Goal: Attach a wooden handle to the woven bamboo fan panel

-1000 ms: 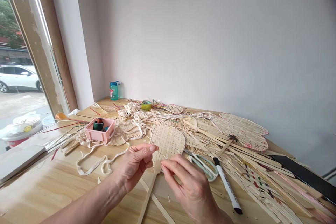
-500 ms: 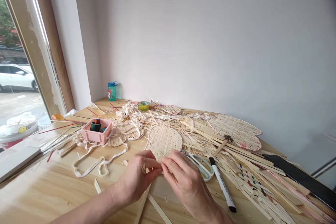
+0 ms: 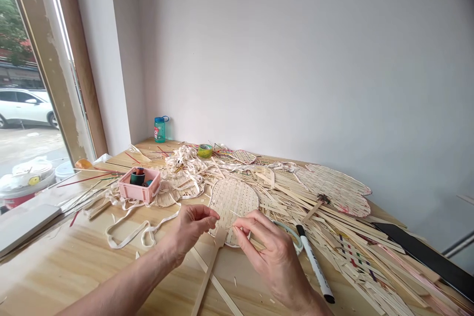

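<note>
My right hand (image 3: 264,249) is closed in a pinch around a thin needle (image 3: 234,214), whose tip points up and to the left. A short way to the left, my left hand (image 3: 192,229) also pinches its thumb and fingertips together; whatever they hold, perhaps a fine thread, is too small to make out. Just behind and between the hands lies a small woven bamboo fan (image 3: 234,195) with a rounded outline. At its lower edge a flat bamboo strip (image 3: 209,276) crosses another strip (image 3: 224,294). Scissors (image 3: 296,238), partly hidden by my right hand, lie on the table.
A marker (image 3: 314,264) lies to the right, beside loose bamboo strips (image 3: 355,271). Farther right are a large woven piece (image 3: 333,187) and a black flat object (image 3: 425,252). On the left stand a pink basket (image 3: 137,193) with spools and a bottle (image 3: 159,130); white ribbon (image 3: 122,244) trails nearby.
My hands were together over the fan's lower edge. They have drawn apart, left hand leftward and right hand rightward, and the needle and fan's lower edge now show. The view has shifted slightly.
</note>
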Demonstrator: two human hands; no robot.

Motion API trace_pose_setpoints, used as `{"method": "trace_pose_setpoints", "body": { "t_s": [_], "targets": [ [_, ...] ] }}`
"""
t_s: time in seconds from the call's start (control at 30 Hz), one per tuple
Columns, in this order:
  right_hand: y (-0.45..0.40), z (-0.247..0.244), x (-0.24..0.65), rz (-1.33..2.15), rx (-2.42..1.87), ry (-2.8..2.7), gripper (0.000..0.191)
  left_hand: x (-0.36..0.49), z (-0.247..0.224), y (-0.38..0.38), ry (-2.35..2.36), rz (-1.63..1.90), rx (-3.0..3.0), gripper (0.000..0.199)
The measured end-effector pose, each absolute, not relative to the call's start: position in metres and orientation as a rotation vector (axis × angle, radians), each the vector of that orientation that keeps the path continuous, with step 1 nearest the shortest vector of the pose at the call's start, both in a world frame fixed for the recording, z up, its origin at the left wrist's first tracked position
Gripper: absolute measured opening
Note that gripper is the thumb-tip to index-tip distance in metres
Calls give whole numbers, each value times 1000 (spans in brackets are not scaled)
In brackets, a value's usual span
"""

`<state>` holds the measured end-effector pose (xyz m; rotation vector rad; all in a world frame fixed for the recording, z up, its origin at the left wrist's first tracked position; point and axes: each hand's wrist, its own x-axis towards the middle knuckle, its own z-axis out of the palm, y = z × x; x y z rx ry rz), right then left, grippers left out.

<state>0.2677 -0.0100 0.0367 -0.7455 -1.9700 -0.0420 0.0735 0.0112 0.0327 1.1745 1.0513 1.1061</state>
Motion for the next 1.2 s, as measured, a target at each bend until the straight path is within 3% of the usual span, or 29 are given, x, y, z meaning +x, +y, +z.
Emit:
{"method": "trace_pose_setpoints", "body": {
  "t_s": [0.13, 0.27, 0.57, 1.0, 1.2],
  "targets": [
    [-12, 39, 266, -5, -746, -1974, 21, 75, 37, 6, 906, 1060, 1099, 41],
    [-11, 38, 267, -1, -757, -1973, 22, 80, 39, -2, 741, 908, 1075, 35],
    [-8, 38, 272, -63, -786, -1953, 19, 82, 38, -4, 753, 861, 924, 43],
    [-8, 18, 257, -82, -850, -1951, 25, 79, 33, 5, 726, 1114, 683, 44],
    [-18, 10, 244, -222, -807, -1964, 25, 81, 23, 5, 916, 1295, 1024, 34]
  ]
}}
